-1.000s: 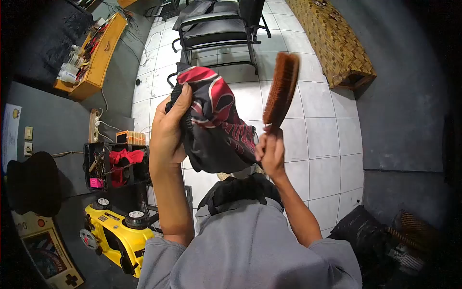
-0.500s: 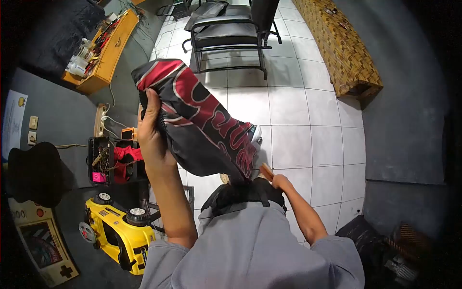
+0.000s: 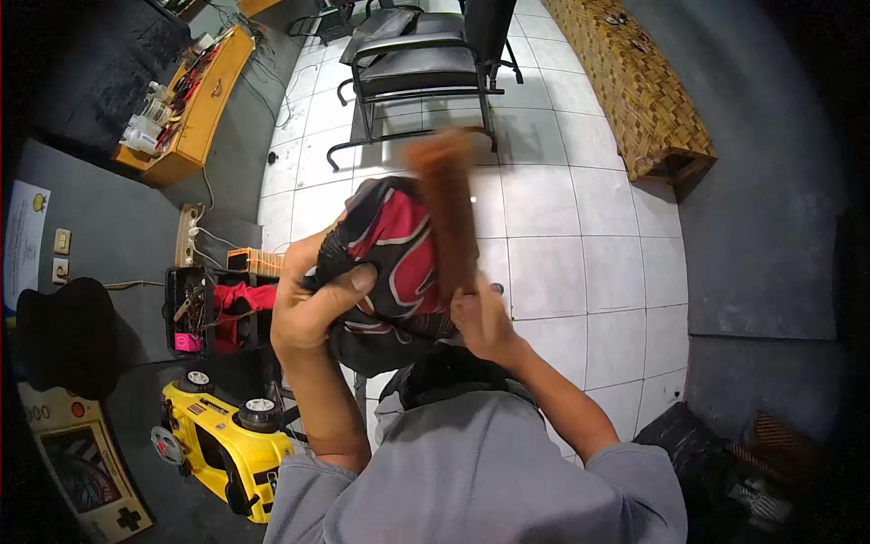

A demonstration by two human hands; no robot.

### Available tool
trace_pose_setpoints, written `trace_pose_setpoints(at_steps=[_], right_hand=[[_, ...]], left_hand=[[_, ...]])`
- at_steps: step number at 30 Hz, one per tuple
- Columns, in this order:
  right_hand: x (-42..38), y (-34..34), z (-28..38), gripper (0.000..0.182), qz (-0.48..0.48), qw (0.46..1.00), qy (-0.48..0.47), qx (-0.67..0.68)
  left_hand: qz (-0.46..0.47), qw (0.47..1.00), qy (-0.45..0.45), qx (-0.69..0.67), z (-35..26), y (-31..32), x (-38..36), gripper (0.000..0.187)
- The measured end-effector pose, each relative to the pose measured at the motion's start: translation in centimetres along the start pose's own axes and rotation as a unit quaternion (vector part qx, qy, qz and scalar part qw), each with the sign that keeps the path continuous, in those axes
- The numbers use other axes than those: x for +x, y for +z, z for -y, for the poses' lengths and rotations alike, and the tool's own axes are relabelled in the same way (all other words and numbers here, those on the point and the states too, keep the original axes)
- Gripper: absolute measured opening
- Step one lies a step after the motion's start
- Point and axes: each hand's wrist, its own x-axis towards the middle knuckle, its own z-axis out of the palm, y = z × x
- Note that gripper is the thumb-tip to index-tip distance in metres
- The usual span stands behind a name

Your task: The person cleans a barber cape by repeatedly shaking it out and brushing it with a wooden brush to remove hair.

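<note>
My left hand (image 3: 313, 304) is closed on a bunched garment (image 3: 399, 240) of black cloth with red panels and pale outlines, the thumb pressed on its near face. A ribbed, gathered edge shows beside my fingers. My right hand (image 3: 488, 325) grips a brown wooden brush (image 3: 453, 222) by its lower end. The brush stands upright at the right side of the garment and is smeared by motion, so whether it touches the cloth is hard to tell. Part of the garment is hidden behind it.
A black reclining chair (image 3: 421, 68) stands ahead on white tiles. At left are a wooden shelf (image 3: 204, 118) with bottles and tools, a black bin (image 3: 186, 308) and a yellow toy car (image 3: 217, 435). A woven bench (image 3: 634, 86) lines the right wall.
The garment has come lower and is bunched up, no longer hanging stretched out. My right hand has risen from near my lap, bringing the brush up beside the cloth.
</note>
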Motion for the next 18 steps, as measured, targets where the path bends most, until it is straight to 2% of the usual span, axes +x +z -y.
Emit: trace_pose_setpoints(at_steps=[1, 2, 3, 4, 5, 7, 8, 9, 10, 11, 12, 13, 15, 17, 18], right_hand=[[0.1, 0.7, -0.7, 0.02, 0.041, 0.999, -0.021, -0.02], [0.1, 1.1, -0.9, 0.023, 0.014, 0.996, 0.02, -0.09], [-0.2, 0.9, -1.9, 0.023, 0.016, 0.996, 0.019, -0.09], [-0.9, 0.2, -4.4, 0.028, 0.107, 0.956, 0.122, -0.243], [-2.2, -0.5, -7.5, 0.034, 0.194, 0.875, 0.22, -0.385], [-8.0, -3.1, -17.2, 0.033, 0.191, 0.845, 0.256, -0.43], [-8.6, -4.3, -15.3, 0.028, 0.16, 0.816, 0.37, -0.414], [-11.9, -6.2, -21.0, 0.025, 0.203, 0.739, 0.43, -0.477], [-13.4, -7.8, -21.1, 0.023, 0.221, 0.718, 0.44, -0.492], [-14.0, -9.5, -21.3, 0.024, 0.304, 0.694, 0.44, -0.482], [-14.1, -9.9, -21.3, 0.022, 0.26, 0.679, 0.517, -0.453], [-13.9, -10.3, -21.4, 0.022, 0.259, 0.678, 0.517, -0.453], [-13.0, -10.9, -21.0, 0.021, 0.136, 0.792, 0.434, -0.408], [-11.0, -9.7, -21.2, 0.027, -0.017, 0.875, 0.204, -0.439], [-7.9, -8.0, -17.3, 0.03, -0.086, 0.925, 0.264, -0.26]], left_hand=[[0.002, 0.997, 0.054, 0.054, 0.2, -0.3, -0.1, 0.048], [0.035, 0.995, 0.091, -0.035, 0.1, -0.1, 0.1, 0.05], [0.033, 0.995, 0.092, -0.035, 0.0, -0.3, 0.1, 0.05], [0.011, 0.991, 0.133, -0.004, 0.1, -0.6, 0.2, 0.044], [-0.012, 0.985, 0.172, 0.028, 0.1, -1.1, 0.1, 0.039], [-0.053, 0.964, 0.246, 0.091, 0.6, -2.5, 0.0, 0.027], [-0.072, 0.949, 0.283, 0.121, 0.9, -3.4, 0.0, 0.022], [-0.092, 0.931, 0.32, 0.152, 1.3, -4.5, 0.1, 0.016], [-0.111, 0.909, 0.357, 0.183, 1.7, -5.8, 0.2, 0.012], [-0.129, 0.886, 0.39, 0.214, 2.2, -7.4, 0.1, 0.009], [-0.128, 0.886, 0.39, 0.214, 2.1, -6.5, 0.1, 0.009], [-0.124, 0.918, 0.334, 0.173, 2.1, -5.6, 0.0, 0.013], [-0.11, 0.967, 0.213, 0.087, 1.9, -4.0, -0.1, 0.025], [-0.093, 0.992, 0.087, 0.001, 1.4, -2.6, -0.1, 0.038], [-0.083, 0.995, 0.023, -0.041, 1.1, -2.0, 0.0, 0.044]])
